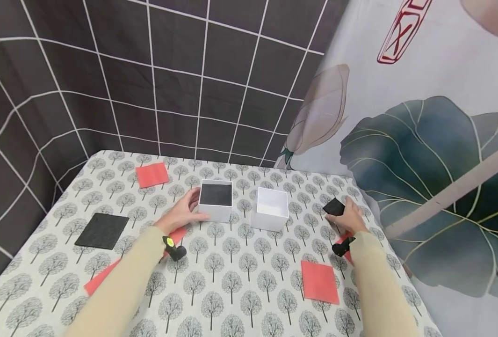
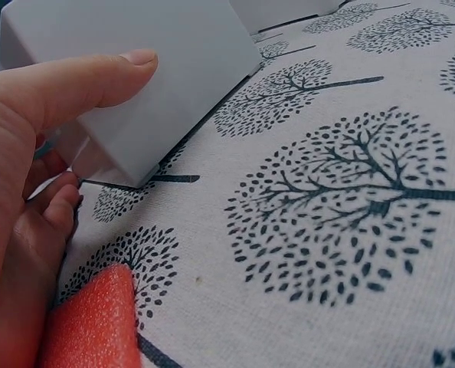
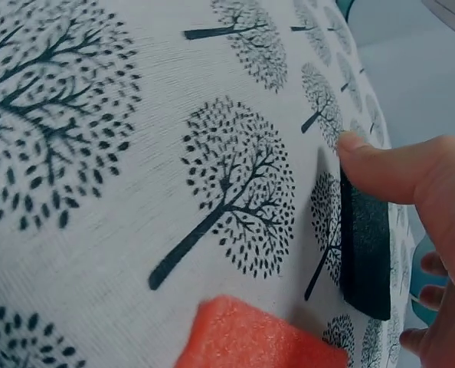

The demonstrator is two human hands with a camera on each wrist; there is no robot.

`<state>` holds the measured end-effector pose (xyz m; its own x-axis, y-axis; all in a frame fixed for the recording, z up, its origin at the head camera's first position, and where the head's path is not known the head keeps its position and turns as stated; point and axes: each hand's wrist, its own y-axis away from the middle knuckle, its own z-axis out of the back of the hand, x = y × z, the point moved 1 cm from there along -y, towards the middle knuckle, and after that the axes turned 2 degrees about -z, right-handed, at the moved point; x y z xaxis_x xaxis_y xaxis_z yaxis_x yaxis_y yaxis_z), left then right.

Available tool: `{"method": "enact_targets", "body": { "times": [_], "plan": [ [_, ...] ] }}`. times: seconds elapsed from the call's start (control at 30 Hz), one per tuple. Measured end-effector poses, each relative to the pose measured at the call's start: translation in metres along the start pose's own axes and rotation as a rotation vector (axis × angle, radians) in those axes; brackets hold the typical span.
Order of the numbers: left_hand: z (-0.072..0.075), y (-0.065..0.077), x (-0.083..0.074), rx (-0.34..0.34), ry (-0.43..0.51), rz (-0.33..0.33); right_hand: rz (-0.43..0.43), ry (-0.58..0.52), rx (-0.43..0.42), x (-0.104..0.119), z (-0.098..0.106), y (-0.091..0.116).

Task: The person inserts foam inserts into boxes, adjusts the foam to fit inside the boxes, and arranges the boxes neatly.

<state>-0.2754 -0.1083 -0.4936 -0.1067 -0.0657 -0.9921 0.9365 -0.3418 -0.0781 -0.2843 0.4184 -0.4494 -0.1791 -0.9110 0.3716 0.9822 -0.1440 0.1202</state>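
Note:
On the left, my left hand (image 1: 183, 210) grips a white open-topped box (image 1: 220, 214) by its left side. Its thumb lies along the front wall in the left wrist view, the other fingers partly hidden behind the corner. Inside that box lies a black square (image 1: 216, 194). A second white box (image 1: 270, 220) stands just to the right, with a bare white inside. Far right, my right hand (image 1: 350, 217) pinches a black foam square (image 1: 334, 207) between thumb and fingers. In the right wrist view the black foam square (image 3: 365, 245) is tilted up on edge over the cloth.
Another black square (image 1: 101, 230) lies flat at the left. Red foam sheets (image 1: 152, 175) are spread about: one at the back left, one front right (image 1: 320, 282), others partly under the forearms. A tree-print cloth (image 1: 232, 276) covers the table; dark and flowered curtains hang behind.

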Motion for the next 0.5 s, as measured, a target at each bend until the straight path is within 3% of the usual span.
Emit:
{"method": "enact_targets", "body": {
  "times": [0.27, 0.5],
  "plan": [
    [-0.0020, 0.0029, -0.0011, 0.001, -0.012, -0.012, -0.054, -0.025, 0.074, -0.0052, 0.0011, -0.0024],
    [-0.0016, 0.0033, -0.0033, -0.002, -0.021, -0.001, -0.056, -0.074, 0.080, -0.0079, 0.0013, -0.0048]
  ]
}}
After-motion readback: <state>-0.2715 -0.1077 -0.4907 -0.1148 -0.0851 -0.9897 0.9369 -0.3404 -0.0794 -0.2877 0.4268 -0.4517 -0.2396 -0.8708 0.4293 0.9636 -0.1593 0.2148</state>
